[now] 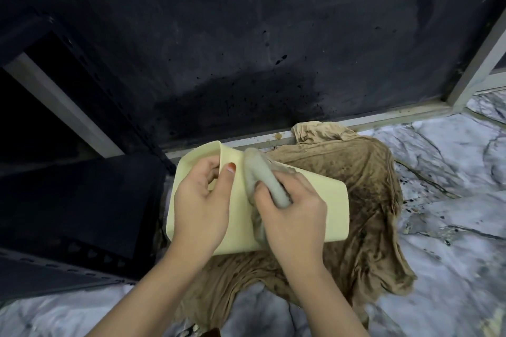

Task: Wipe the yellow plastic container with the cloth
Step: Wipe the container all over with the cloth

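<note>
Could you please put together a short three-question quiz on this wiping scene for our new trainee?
1. True or false: the left hand grips the rim of the yellow container.
2. Which hand holds the grey cloth? A) left B) right C) neither
3. Fill in: the container lies on its side over a ___ fabric.

Key: 1 true; 2 B, the right hand; 3 brown.

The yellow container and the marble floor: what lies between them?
In the head view, a crumpled brown cloth lies spread on the marble floor under the yellow container, which both hands hold over it.
</note>
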The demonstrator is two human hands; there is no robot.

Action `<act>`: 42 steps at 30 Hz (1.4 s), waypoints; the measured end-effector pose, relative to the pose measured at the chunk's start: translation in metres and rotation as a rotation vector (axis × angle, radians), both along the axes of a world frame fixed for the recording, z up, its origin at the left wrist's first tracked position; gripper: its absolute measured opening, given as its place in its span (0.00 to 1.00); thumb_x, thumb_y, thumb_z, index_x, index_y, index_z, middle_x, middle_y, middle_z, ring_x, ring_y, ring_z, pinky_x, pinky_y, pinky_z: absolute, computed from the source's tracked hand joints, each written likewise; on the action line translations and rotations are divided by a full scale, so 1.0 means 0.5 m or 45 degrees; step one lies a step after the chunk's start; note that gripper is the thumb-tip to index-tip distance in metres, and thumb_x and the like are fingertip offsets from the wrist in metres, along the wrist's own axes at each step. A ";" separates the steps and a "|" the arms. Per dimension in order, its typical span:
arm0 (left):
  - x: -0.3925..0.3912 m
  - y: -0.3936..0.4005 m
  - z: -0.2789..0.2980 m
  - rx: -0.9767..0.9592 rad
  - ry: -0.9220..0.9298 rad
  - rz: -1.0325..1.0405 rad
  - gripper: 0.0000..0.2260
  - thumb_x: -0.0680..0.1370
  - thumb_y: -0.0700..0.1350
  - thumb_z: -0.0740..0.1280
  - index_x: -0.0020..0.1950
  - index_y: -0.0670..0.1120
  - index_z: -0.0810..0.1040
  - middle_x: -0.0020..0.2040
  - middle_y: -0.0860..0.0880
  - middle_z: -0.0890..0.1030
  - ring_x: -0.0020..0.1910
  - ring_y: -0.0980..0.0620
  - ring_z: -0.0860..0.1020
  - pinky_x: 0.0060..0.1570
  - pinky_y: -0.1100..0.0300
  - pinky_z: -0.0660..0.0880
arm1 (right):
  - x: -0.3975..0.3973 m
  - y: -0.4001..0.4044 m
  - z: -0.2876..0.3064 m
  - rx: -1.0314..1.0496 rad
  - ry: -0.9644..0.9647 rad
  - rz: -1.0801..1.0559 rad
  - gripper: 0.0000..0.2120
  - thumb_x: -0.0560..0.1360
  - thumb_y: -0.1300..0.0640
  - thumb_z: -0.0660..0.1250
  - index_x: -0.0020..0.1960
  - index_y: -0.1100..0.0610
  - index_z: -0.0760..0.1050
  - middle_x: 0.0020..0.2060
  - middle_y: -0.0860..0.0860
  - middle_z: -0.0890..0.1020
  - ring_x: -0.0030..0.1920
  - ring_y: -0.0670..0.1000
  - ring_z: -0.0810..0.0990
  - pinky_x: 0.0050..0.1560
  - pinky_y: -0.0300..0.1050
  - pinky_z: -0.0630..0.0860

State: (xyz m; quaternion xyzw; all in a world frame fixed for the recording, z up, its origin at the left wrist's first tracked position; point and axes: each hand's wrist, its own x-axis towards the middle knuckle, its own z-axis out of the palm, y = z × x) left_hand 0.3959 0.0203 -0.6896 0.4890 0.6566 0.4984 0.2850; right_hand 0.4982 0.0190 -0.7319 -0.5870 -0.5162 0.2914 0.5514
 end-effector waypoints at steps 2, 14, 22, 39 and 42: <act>-0.002 0.000 0.001 0.006 0.020 -0.019 0.07 0.78 0.44 0.63 0.46 0.53 0.79 0.42 0.54 0.84 0.43 0.60 0.81 0.44 0.66 0.76 | -0.006 0.001 0.006 0.003 -0.022 0.015 0.09 0.68 0.51 0.65 0.44 0.50 0.82 0.39 0.45 0.81 0.39 0.45 0.78 0.39 0.40 0.74; -0.019 0.004 -0.003 -0.013 -0.042 -0.011 0.07 0.78 0.42 0.63 0.46 0.52 0.80 0.44 0.53 0.84 0.46 0.53 0.82 0.46 0.59 0.77 | 0.160 0.072 -0.117 -0.564 0.110 -0.316 0.09 0.71 0.54 0.67 0.47 0.56 0.82 0.33 0.54 0.79 0.38 0.56 0.76 0.37 0.45 0.67; -0.030 0.008 -0.006 -0.026 -0.063 0.028 0.07 0.78 0.43 0.63 0.45 0.52 0.80 0.43 0.54 0.84 0.43 0.56 0.81 0.43 0.61 0.76 | 0.172 0.064 -0.157 -0.611 0.132 -0.454 0.11 0.73 0.54 0.65 0.52 0.56 0.81 0.43 0.58 0.82 0.42 0.59 0.77 0.39 0.45 0.69; -0.041 0.007 -0.009 -0.007 -0.065 0.051 0.10 0.78 0.43 0.64 0.43 0.57 0.80 0.41 0.52 0.85 0.43 0.54 0.81 0.46 0.57 0.77 | -0.054 -0.007 -0.008 -0.009 -0.087 -0.007 0.12 0.70 0.49 0.62 0.47 0.50 0.81 0.40 0.46 0.80 0.38 0.49 0.79 0.36 0.45 0.76; -0.042 0.006 -0.007 -0.021 -0.063 0.031 0.09 0.78 0.43 0.63 0.45 0.55 0.80 0.41 0.53 0.84 0.42 0.56 0.81 0.43 0.60 0.77 | -0.031 0.005 -0.022 -0.078 -0.037 0.007 0.10 0.72 0.52 0.64 0.49 0.52 0.81 0.44 0.48 0.80 0.41 0.48 0.78 0.41 0.42 0.73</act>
